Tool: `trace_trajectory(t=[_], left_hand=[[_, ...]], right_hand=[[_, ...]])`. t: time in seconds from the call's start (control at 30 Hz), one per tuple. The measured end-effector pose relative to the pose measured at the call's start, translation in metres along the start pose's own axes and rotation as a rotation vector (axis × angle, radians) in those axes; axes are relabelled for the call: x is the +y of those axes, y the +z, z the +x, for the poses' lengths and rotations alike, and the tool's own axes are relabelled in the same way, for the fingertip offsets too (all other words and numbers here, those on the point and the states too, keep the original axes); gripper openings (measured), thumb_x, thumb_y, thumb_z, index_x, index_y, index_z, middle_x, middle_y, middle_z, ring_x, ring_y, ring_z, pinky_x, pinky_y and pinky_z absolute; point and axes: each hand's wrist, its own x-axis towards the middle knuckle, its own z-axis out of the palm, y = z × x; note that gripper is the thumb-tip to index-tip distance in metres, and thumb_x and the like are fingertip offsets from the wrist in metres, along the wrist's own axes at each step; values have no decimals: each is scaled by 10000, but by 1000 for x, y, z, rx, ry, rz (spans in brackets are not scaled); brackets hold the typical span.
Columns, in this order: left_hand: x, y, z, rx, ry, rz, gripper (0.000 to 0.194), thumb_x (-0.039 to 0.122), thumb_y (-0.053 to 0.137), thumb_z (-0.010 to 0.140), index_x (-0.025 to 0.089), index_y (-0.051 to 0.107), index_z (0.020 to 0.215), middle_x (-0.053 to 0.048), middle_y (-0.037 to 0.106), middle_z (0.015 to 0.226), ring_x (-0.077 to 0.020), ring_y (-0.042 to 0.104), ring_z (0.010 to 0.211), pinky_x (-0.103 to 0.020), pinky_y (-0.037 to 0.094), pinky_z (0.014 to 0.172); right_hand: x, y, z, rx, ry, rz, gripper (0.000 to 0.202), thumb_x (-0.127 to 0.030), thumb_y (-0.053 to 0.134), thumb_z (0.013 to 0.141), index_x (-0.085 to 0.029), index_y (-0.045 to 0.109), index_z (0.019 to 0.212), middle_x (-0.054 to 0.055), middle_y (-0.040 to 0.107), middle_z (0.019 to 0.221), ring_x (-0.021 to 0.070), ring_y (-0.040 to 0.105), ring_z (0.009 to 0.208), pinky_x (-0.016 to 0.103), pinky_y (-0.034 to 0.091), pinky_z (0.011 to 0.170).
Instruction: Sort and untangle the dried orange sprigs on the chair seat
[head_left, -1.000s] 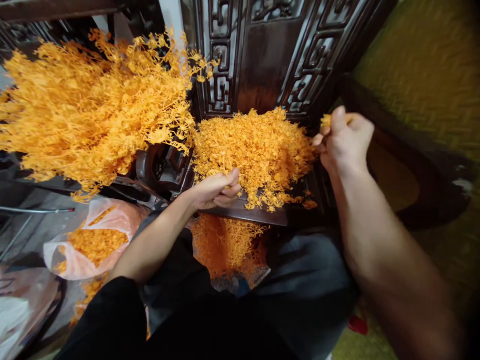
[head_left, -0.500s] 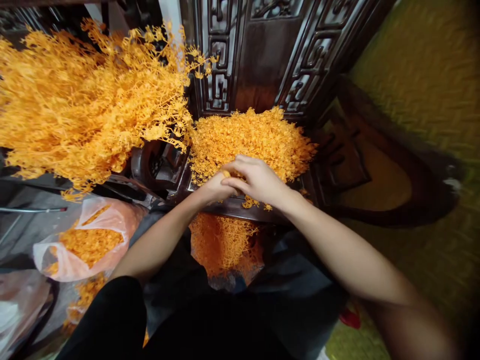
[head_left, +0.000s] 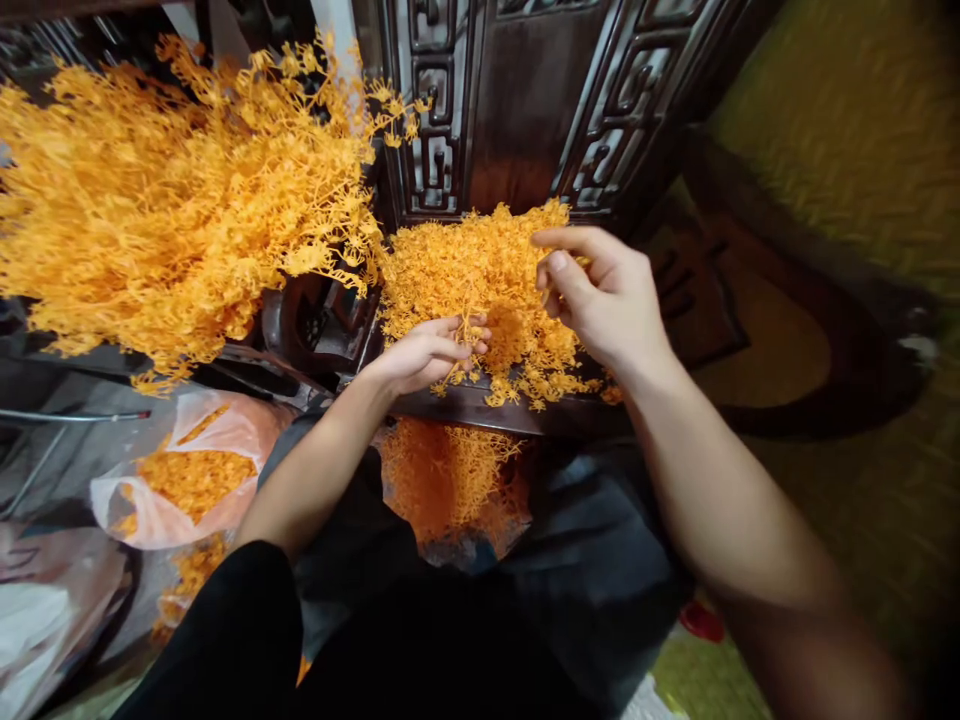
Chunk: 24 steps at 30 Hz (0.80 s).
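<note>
My left hand (head_left: 429, 356) is closed around a small orange plastic flower sprig (head_left: 471, 330), held palm up over the front of the seat. Its branching tips poke out past my fingers. To the right and higher up is my right hand (head_left: 609, 295), its index finger stretched out and apart from the thumb, the other fingers loosely curled; I see nothing held there. Behind and below both hands lies a heap of the same orange sprigs (head_left: 457, 255) on a dark carved wooden chair (head_left: 517, 120).
A big bunch of long orange sprigs (head_left: 187, 210) spreads across the left. Lower left, a plastic bag (head_left: 232, 430) holds orange pieces. Between my legs is a clear bag (head_left: 420, 490) with more orange sprigs. A curved wooden armrest (head_left: 795, 425) stands on the right.
My hands were together over the heap's front edge. Now the right hand has moved up and right, away from the left, and the left shows a sprig in its fingers.
</note>
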Motion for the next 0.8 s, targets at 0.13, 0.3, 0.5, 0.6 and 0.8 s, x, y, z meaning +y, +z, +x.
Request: trace_trajectory(t=[0.13, 0.3, 0.5, 0.6, 0.8], left_hand=[[6, 5, -5, 29, 33, 16, 418, -2, 689, 781, 126, 669, 1178, -139, 686, 1215, -177, 704, 987, -257, 530, 767], [1, 5, -2, 63, 72, 8, 483, 27, 728, 813, 133, 630, 1274, -107, 747, 1024, -158, 727, 890, -250, 543, 760], [2, 8, -5, 106, 26, 52, 563, 51, 773, 783, 103, 599, 1317, -59, 722, 837, -119, 704, 713, -205, 499, 609], [5, 16, -8, 87, -18, 87, 531, 62, 789, 758, 82, 644, 1269, -48, 707, 815, -100, 674, 662, -216, 520, 625], [24, 7, -27, 130, 0, 159, 423, 108, 794, 717, 56, 705, 1127, -76, 729, 805, -102, 672, 613, -226, 557, 623]], right_hand=[[-2, 6, -14, -186, -42, -264, 302, -499, 701, 909, -209, 780, 882, 47, 729, 782, 190, 656, 710, 327, 481, 669], [5, 17, -23, -244, -64, -428, 298, -426, 746, 872, -217, 791, 1081, 90, 787, 1084, 279, 725, 958, 418, 522, 898], [12, 21, -19, -115, 14, -212, 269, -472, 735, 860, -216, 686, 794, 17, 672, 692, 170, 584, 623, 321, 459, 620], [15, 18, -8, 103, 147, 118, 381, -478, 694, 875, -248, 464, 676, -60, 351, 518, 102, 305, 443, 278, 262, 451], [67, -44, 36, 363, 208, 239, 464, -513, 688, 790, -288, 307, 648, -90, 149, 504, 96, 127, 447, 331, 121, 466]])
